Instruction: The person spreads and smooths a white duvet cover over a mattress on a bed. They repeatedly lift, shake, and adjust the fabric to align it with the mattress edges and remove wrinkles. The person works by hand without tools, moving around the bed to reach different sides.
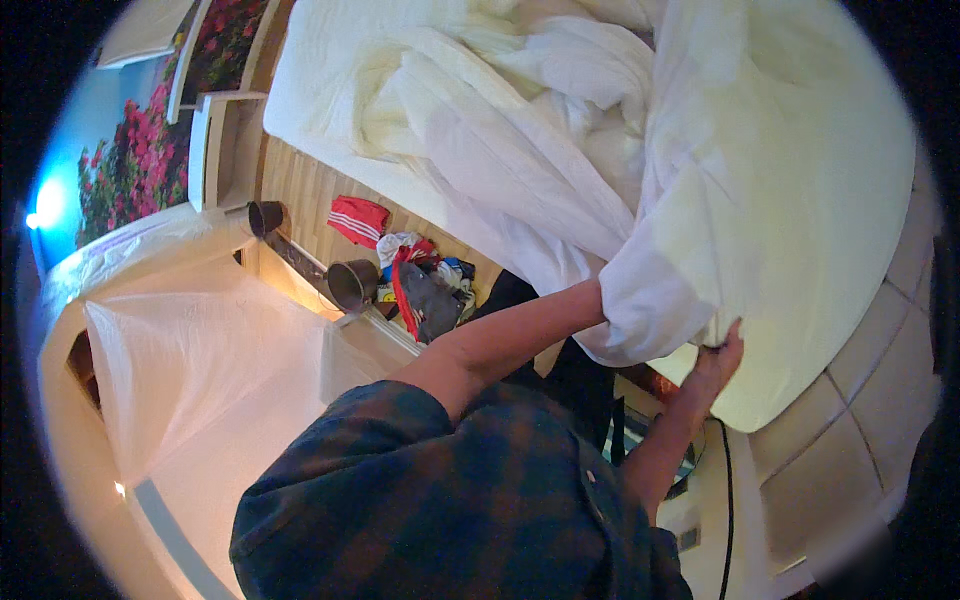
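A white fabric cover, probably a duvet cover, lies bunched over the bed and hangs toward my body. My left forearm reaches into its folds, and the fabric surrounds my wrist. The left hand itself is hidden inside the cloth. At the near edge of the cover, my right hand pinches the fabric between thumb and fingers. Thick folds of white bedding spread across the pale mattress beyond my arms.
On the wood floor left of the bed lie red striped clothing and a heap of clothes. Two dark bins stand nearby. A black cable hangs at lower right, near floor tiles.
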Tool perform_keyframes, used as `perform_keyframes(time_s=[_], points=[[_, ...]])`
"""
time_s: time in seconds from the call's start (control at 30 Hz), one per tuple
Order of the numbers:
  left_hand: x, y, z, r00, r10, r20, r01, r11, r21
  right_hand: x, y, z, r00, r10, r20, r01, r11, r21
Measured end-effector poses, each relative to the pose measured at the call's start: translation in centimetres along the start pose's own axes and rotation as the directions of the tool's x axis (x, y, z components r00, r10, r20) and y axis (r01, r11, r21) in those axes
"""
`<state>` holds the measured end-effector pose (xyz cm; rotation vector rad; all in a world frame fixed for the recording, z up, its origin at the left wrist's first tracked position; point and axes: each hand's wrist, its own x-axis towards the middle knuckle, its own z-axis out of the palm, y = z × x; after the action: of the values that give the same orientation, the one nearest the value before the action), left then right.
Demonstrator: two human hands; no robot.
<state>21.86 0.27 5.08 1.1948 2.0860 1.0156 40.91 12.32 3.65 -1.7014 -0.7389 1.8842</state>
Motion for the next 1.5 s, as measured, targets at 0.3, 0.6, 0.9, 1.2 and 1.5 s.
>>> perform_keyframes(time_s=[0.3, 0.6, 0.9, 1.2, 1.5], points=[[-0.7, -1.1, 0.5, 0.905, -0.124, 0.407, 0.065, 0.986, 0.155, 0.9, -2.1, -3.5, 0.861, -0.458, 0.222, 0.509, 0.764, -0.396], [-4.7, 1.5, 4.1, 0.77, -0.2, 0.605, 0.354, 0.924, -0.145, 0.9, -3.9, -3.9, 0.801, -0.389, 0.456, 0.582, 0.685, -0.438], [-4.1, 1.1, 5.7, 0.765, -0.235, 0.599, 0.34, 0.938, -0.066, 2.9, -1.5, -6.3, 0.87, -0.229, 0.437, 0.424, 0.799, -0.425], [-4.4, 2.2, 2.4, 0.828, -0.158, 0.537, 0.341, 0.903, -0.262, 2.2, -3.7, -2.5, 0.997, 0.016, 0.075, -0.01, 0.997, -0.081], [-3.2, 0.9, 2.9, 0.818, -0.084, 0.569, 0.308, 0.9, -0.31, 3.5, -2.3, -5.3, 0.919, -0.275, 0.284, 0.31, 0.946, -0.089]])
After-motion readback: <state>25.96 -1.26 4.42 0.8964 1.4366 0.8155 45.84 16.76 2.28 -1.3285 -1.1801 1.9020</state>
